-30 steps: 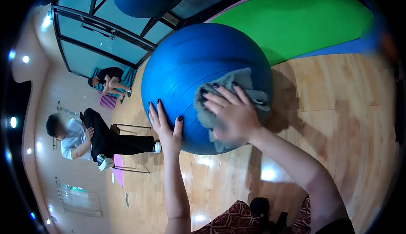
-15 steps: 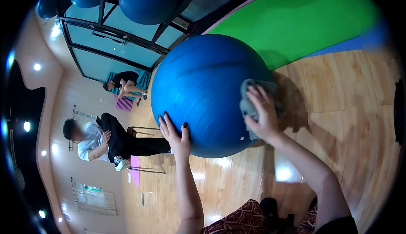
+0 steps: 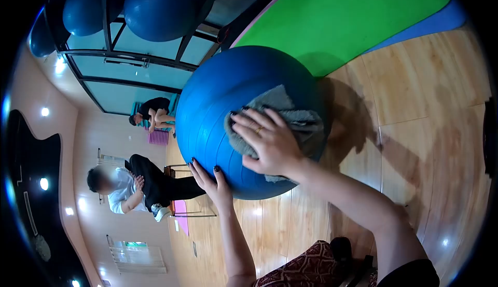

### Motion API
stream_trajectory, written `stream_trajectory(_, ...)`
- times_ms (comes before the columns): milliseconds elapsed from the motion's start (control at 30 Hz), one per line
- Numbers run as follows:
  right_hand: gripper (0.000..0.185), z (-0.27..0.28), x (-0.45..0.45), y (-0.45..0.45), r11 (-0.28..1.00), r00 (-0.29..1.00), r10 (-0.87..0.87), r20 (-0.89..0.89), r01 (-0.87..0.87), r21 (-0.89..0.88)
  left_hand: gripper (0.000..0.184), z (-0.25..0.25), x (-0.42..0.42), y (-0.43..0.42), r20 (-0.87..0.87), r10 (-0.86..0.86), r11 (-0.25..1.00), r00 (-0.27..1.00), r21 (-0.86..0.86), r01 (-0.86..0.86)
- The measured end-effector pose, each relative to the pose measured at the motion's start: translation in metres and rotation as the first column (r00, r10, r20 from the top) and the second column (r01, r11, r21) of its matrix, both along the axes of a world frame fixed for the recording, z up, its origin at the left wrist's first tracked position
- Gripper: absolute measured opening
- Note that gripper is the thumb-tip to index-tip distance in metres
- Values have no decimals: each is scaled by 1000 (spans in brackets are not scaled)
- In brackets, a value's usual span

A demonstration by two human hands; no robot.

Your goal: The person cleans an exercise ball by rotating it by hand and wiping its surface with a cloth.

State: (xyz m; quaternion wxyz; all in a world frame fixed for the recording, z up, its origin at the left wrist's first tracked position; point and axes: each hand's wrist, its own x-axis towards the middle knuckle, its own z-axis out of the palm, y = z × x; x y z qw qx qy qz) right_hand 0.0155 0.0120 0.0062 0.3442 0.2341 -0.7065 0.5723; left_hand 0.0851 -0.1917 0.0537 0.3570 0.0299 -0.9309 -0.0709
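Observation:
A large blue exercise ball (image 3: 207,110) stands on the wooden floor in front of me; the whole view is turned sideways. My right hand (image 3: 272,144), a ring on one finger, presses a grey cloth (image 3: 306,126) against the ball's surface. Part of the cloth is bunched under the palm, and a flap of it spreads out beyond the fingers. My left hand (image 3: 212,186) rests on the ball's near side with fingers apart, steadying contact by the fingertips and holding nothing else.
Several blue balls (image 3: 161,7) sit on a black rack near a glass door (image 3: 140,95). Green mat (image 3: 358,17) and blue mat (image 3: 430,27) lie beyond the ball. One person (image 3: 124,188) sits on a chair; another person (image 3: 155,113) sits farther back.
My right hand has slid the cloth from the ball's right side toward its middle, and the cloth has spread out more. My left hand stays on the ball. The camera view has shifted slightly.

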Motion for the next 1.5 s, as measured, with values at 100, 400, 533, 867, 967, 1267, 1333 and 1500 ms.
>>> stream_trajectory(100,50,-12,-12,16,1000,1000,7,17,-6,-31,63,3,-4,17,0,-16,1000,1000,-24,16)
stream_trajectory(400,41,-40,-63,68,630,692,433,578,226,-743,68,6,-16,73,28,32,988,999,-154,-28)
stream_trajectory(533,44,17,-34,50,956,971,-147,188,188,-225,66,-1,-3,80,23,33,985,999,-170,-29)
stream_trajectory(867,46,-5,-69,49,997,969,-35,245,51,-57,67,0,5,45,32,-46,999,998,3,46)
stream_trajectory(967,41,-42,-85,61,968,977,-34,209,84,-236,68,3,5,49,47,-48,999,998,10,47)
stream_trajectory(1267,42,-107,-81,107,870,939,37,341,138,-473,70,4,0,131,86,-26,968,996,-248,47)
stream_trajectory(1333,43,-74,-78,119,916,961,9,277,103,-388,68,3,-6,148,110,-60,959,992,-269,88)
stream_trajectory(1500,45,14,-62,121,999,995,-51,91,50,12,66,1,2,185,242,-126,928,962,-315,201)
